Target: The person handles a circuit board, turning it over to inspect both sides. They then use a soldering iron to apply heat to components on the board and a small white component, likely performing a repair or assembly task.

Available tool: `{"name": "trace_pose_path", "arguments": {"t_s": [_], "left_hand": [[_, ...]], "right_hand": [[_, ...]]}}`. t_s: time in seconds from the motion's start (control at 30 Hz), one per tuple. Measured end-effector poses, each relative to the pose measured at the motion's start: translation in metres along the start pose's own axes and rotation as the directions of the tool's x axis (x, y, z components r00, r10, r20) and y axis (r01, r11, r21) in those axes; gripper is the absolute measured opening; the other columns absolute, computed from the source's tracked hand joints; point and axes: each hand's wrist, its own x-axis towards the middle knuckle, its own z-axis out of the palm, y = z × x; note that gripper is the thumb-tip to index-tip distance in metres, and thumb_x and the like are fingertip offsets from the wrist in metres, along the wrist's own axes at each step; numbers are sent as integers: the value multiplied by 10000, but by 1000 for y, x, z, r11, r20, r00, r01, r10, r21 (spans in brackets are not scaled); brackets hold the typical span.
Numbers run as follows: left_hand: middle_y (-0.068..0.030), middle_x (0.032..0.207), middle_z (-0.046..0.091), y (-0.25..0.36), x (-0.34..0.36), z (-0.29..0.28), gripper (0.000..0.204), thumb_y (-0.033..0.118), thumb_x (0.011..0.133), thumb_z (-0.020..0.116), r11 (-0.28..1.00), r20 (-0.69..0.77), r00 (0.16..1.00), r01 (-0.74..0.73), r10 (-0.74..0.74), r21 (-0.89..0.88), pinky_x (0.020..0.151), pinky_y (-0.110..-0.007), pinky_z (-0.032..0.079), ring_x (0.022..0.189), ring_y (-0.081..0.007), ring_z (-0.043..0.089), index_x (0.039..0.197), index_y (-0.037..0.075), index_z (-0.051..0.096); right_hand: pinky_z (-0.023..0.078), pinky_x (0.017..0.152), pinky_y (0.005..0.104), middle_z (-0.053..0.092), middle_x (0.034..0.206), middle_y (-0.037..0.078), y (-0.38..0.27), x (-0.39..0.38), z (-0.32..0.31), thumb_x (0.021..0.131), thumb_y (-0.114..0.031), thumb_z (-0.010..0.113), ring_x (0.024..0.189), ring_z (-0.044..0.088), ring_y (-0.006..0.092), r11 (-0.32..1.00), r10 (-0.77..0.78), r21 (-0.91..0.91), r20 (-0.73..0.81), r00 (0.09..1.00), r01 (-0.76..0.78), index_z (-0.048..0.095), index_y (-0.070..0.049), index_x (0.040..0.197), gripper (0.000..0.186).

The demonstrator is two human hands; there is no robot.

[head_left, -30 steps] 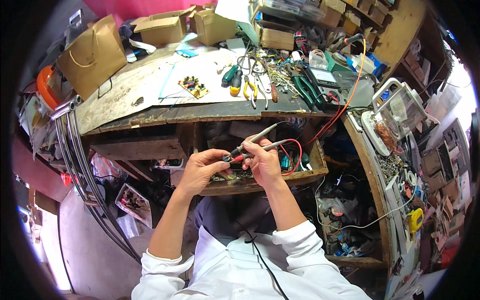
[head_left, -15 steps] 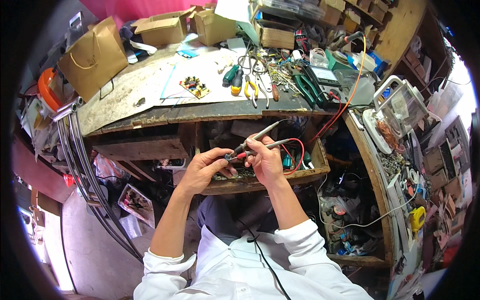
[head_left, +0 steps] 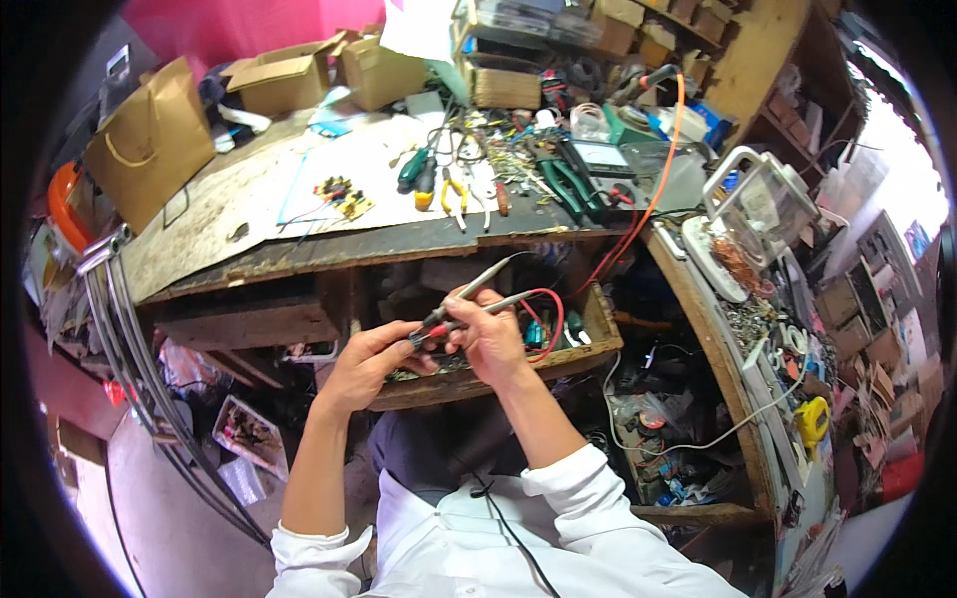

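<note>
Two thin grey probes (head_left: 477,299) with smooth plastic handles and red and black wires (head_left: 546,317) sit in the person's hands, over an open wooden drawer (head_left: 598,329) under the rough, scratched workbench (head_left: 229,229). The left hand (head_left: 369,364) is curled shut on the tips of the probes, and the right hand (head_left: 490,339) is closed around their handles. The fingers hide the sharp ends — what they touch is too small to see. Both arms bend up from white sleeves, hands close together. On the bench lie green pliers (head_left: 568,179) and a small circuit board (head_left: 344,197).
</note>
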Motion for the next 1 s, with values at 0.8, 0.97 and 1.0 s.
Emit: {"name": "trace_pose_path", "arguments": {"t_s": [0.8,0.97,1.0], "left_hand": [[-132,1151,662,-3,0,0,326,93,1006,530,998,-3,999,-34,34,-60,837,-348,582,934,-223,689,1296,-53,547],[-130,1138,660,-2,-1,-1,316,74,1011,510,998,1,1000,-26,27,-63,842,-330,577,940,-212,686,1297,-55,547],[-130,1129,661,-4,1,-1,314,73,1011,507,998,-2,1000,-28,28,-57,841,-326,576,940,-210,685,1294,-57,548]], "right_hand": [[538,476,240,679,805,88,0,0,-2,901,-92,678,574,637,123,1000,-12,3,8,1000,12,628,-10,967,116],[535,470,240,680,796,86,1,1,-1,900,-87,676,558,630,119,1000,-24,12,20,1000,23,631,-9,962,109],[536,470,241,680,796,85,0,1,-3,899,-86,675,557,630,119,1000,-26,4,19,999,26,632,-10,959,106]]}}
